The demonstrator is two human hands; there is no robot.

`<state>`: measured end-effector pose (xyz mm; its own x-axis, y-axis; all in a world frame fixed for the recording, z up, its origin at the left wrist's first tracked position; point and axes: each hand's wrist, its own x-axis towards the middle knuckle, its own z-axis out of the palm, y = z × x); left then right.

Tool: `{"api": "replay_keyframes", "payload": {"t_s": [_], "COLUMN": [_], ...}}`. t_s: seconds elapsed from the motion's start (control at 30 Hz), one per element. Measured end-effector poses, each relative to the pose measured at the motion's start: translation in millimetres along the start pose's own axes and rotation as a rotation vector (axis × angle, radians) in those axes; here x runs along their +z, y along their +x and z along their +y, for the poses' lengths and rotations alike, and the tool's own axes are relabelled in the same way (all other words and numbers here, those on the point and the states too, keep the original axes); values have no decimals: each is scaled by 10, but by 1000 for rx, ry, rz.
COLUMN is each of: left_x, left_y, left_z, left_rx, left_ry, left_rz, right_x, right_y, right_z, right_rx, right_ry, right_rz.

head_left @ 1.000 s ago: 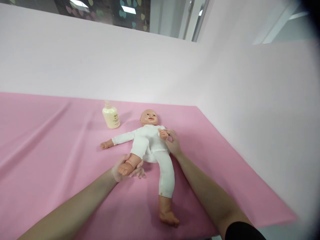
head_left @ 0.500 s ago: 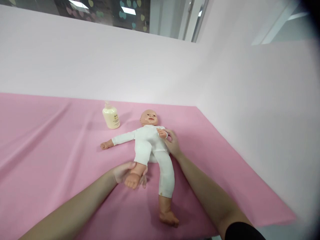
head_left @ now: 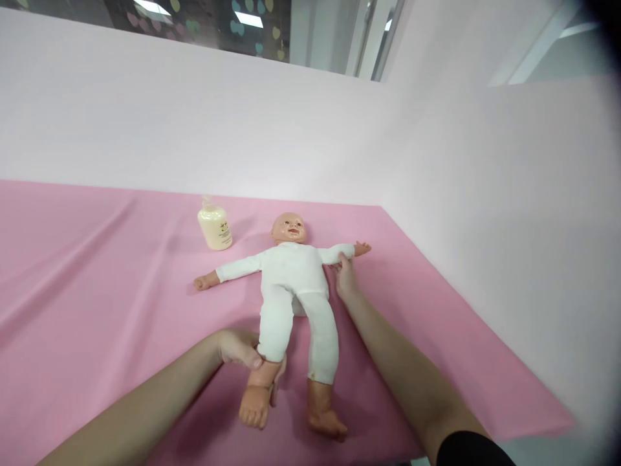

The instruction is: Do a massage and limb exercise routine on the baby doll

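A baby doll (head_left: pixel 294 270) with a white cloth body lies on its back, its head at the far side and its feet toward me. My left hand (head_left: pixel 245 349) is wrapped round the lower leg on the left, just above the foot, with some fingers hidden beneath it. My right hand (head_left: pixel 345 275) grips the sleeve of the doll's arm on the right, thumb on the near side. That arm points out to the right. The doll's other arm stretches left, and its other leg lies straight, untouched.
A pump bottle (head_left: pixel 216 228) of pale yellow liquid stands left of the doll's head. Pink cloth (head_left: pixel 97 278) with a few creases covers the table. White walls (head_left: pixel 218 123) rise behind it and on the right, with a window above the back one.
My right hand has moved the doll's arm from across its chest out to the right. The leg in my left hand has gone from bent and raised to lowered and straighter.
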<state>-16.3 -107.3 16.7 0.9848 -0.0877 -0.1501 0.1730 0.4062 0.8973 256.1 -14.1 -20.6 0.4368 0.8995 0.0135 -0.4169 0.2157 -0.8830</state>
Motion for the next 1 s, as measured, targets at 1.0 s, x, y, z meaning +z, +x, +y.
{"api": "replay_keyframes", "payload": {"t_s": [1.0], "left_x": [-98], "left_y": [105], "left_z": [-155], "left_rx": [302], "left_ry": [-282], "left_rz": [406], "right_x": [81], "right_y": [-273], "right_z": [-73], "right_rx": [-623], "right_ry": [-668], "right_rz": [-476]}}
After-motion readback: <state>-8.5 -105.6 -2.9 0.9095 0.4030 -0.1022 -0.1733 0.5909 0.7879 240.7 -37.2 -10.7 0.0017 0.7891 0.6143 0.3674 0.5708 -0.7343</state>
